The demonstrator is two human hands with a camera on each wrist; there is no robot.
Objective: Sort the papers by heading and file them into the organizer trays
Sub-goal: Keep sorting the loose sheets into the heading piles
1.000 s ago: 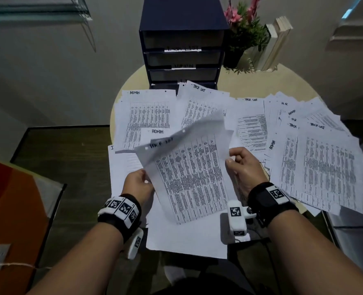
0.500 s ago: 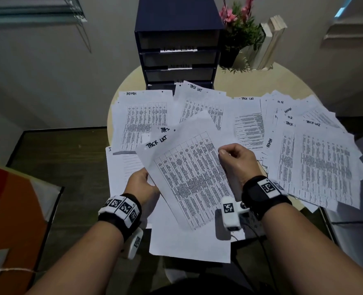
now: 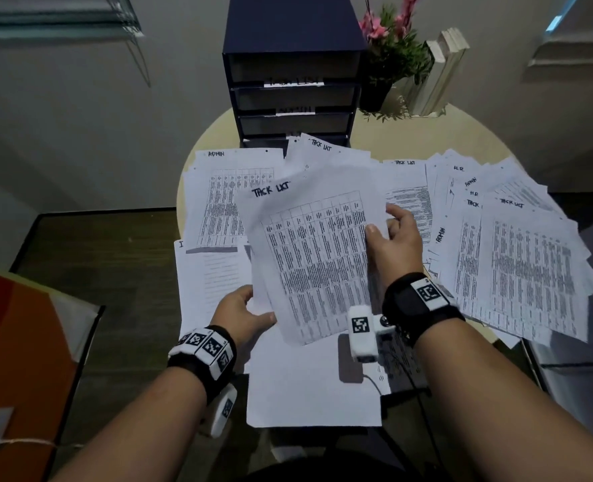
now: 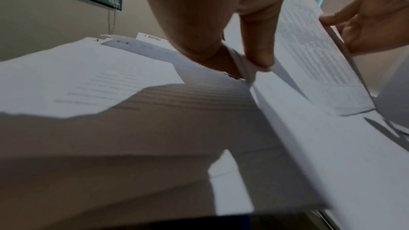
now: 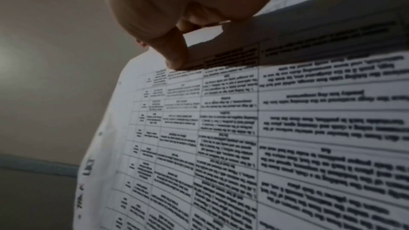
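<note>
**Two hands hold up a "TACK LIST" page**

Over the round worktop (image 3: 462,133), both hands hold one sheet of paper. It is the page headed "TACK LKT" (image 3: 309,245) in black pen, with a table of small print below the heading. The page is lifted off the other papers and tilts a little to the left.

The left hand (image 3: 243,314) grips the page near its bottom left corner. From the left wrist view, its thumb (image 4: 258,48) and fingers pinch the paper edge between them. The right hand (image 3: 396,241) holds the right edge of the page. Its thumb (image 5: 175,55) presses on the printed side, and the other fingers curl behind the sheet.

Under the held page lie many more papers. A sheet headed "ADMIN" (image 3: 218,189) lies at the back left. A lined sheet (image 3: 211,283) lies at the front left, and a blank white sheet (image 3: 312,387) lies close to the person. On the right is a big messy spread of papers (image 3: 517,259), one on top of another, with headings like "TACK", "ADMIN" and "H.R.".

At the back of the worktop stands a dark blue organizer (image 3: 293,67) with trays stacked one above another. White labels sit on the tray fronts, but the writing is too blurry to be sure of. Just to the right of it are a plant with pink flowers (image 3: 392,53) and some books (image 3: 441,71) standing upright.
</note>
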